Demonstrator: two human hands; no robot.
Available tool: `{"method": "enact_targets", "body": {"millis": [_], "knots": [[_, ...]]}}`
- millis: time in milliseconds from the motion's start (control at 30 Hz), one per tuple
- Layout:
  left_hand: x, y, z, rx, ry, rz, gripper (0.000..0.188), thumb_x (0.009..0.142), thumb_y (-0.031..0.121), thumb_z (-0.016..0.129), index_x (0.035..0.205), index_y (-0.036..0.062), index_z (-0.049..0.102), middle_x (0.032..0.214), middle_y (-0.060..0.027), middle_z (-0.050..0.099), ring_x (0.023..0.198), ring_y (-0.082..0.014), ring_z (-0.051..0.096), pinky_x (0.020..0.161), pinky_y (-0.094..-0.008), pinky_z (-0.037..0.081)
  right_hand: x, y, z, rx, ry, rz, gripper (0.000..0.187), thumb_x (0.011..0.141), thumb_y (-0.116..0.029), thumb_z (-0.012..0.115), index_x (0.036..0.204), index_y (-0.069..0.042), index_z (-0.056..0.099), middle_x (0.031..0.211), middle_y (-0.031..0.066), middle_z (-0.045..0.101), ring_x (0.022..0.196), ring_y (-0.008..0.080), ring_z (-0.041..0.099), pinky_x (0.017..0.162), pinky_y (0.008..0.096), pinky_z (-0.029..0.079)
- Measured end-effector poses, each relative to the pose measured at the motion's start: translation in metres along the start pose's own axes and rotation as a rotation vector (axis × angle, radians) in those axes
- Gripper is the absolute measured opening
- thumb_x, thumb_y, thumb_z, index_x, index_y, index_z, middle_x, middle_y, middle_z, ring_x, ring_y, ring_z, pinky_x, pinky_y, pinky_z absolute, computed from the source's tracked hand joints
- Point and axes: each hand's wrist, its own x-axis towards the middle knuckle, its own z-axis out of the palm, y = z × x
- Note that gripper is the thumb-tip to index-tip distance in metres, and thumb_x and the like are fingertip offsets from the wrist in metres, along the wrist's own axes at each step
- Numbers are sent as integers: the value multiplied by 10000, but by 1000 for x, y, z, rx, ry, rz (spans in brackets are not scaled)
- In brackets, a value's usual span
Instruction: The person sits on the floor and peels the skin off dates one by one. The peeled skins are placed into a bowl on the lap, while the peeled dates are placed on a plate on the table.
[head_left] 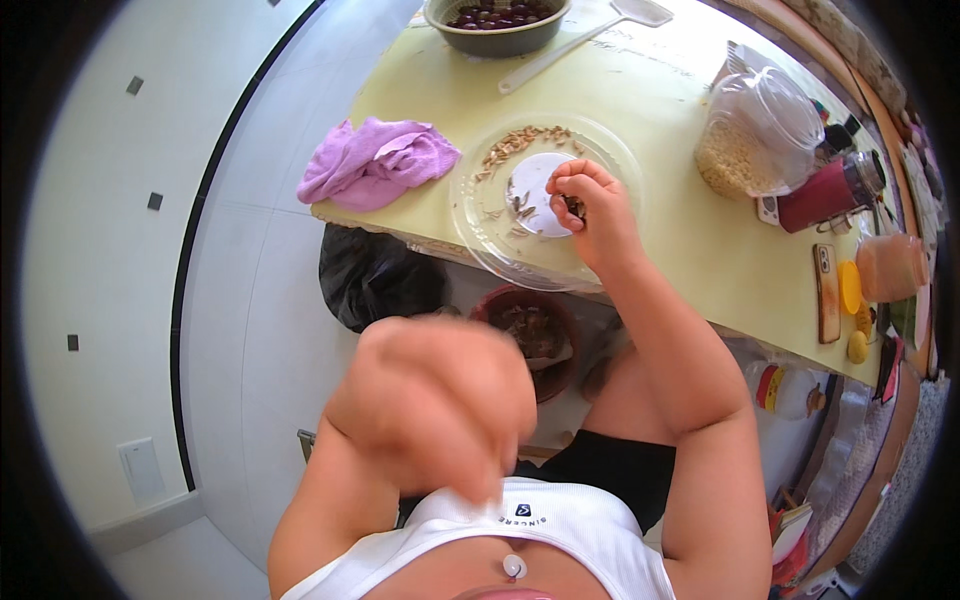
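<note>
My right hand (590,205) is closed over a clear round plastic tray (465,225), and small dark seeds (574,206) show between its curled fingers. The tray has a white round middle and sits at the near edge of the table. Along its far side lies an arc of light brown shelled kernels or husks (515,143); which of these they are I cannot tell. A few thin dark and pale bits (521,207) are scattered on the white middle. My left hand (440,400) is raised close in front of my chest, smeared by motion, its fingers unclear.
A crumpled purple cloth (380,165) lies left of the tray. Behind stand a bowl (500,40) of dark round fruit and a white spatula (560,50). At right are a clear jar (745,150) of pale grains, a purple bottle (825,195) and a phone (826,292). Below sits a reddish basin (560,340).
</note>
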Motion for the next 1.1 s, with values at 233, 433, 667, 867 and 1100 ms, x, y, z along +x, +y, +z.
{"method": "enact_targets", "body": {"millis": [233,433,667,867,1100], "knots": [[4,24,17,-180,-185,116,82,760,-5,695,835,-34,677,914,-147,607,652,-230,599,544,-306,443,1,-3,10,-156,-4,52,102,848,-50,559,929,5,587,782,60,573,586,83,489,466,200,323],[2,21,15,-254,-208,96,72,767,0,694,814,-51,675,901,-158,617,642,-231,598,542,-307,445,-1,0,10,-678,-29,-58,135,842,-37,571,937,23,646,729,22,572,608,58,481,537,217,381],[4,10,13,-199,-71,60,67,783,25,679,811,-36,678,810,-152,618,595,-211,573,516,-282,438,-4,13,10,-1146,-99,-321,185,835,-67,550,952,-9,681,843,159,661,713,280,613,681,347,480],[25,-44,-73,1087,180,-540,141,713,-35,683,848,8,689,825,-59,642,744,-180,571,664,-258,449,-5,3,11,-1069,-8,-238,146,825,-84,558,854,0,674,725,148,640,647,226,600,646,330,477],[-7,-95,-129,1459,-195,-335,212,641,-20,689,830,71,720,827,-86,656,815,-274,592,736,-367,480,2,3,4,-1035,-17,-267,142,812,-76,571,857,5,679,674,118,626,596,142,561,602,291,467]]}}
